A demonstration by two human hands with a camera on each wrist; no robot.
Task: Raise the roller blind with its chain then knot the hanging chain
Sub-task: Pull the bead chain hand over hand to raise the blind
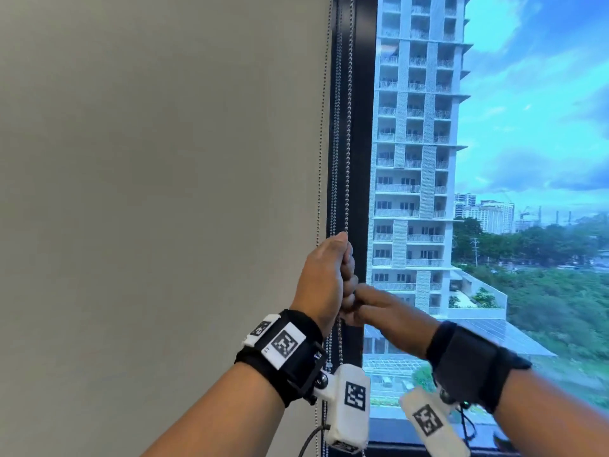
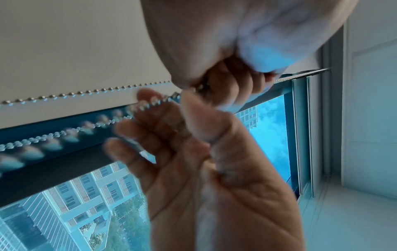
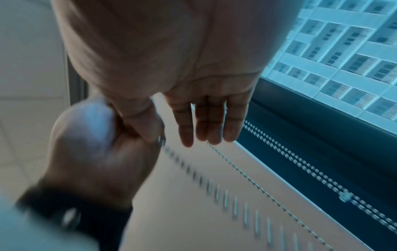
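The grey roller blind (image 1: 164, 192) hangs down over the left window pane. Metal bead chains run down its right edge, in front of the dark window frame (image 1: 362, 127). My left hand (image 1: 346, 275) is a fist round one bead chain (image 1: 347, 143), which runs straight up from the fist. In the left wrist view its curled fingers (image 2: 232, 81) close round the beads. My right hand (image 1: 359, 305) sits just below and to the right. Its fingers (image 3: 204, 127) are straight, and the thumb (image 3: 148, 129) touches the left fist where the blurred chain (image 3: 214, 188) comes out.
More bead chains hang beside the held one, a pair of them joined by a clear connector (image 3: 345, 197). The bare window pane (image 1: 527, 225) on the right looks out on a tall tower (image 1: 418, 159) and trees. A dark sill (image 1: 428, 448) runs below.
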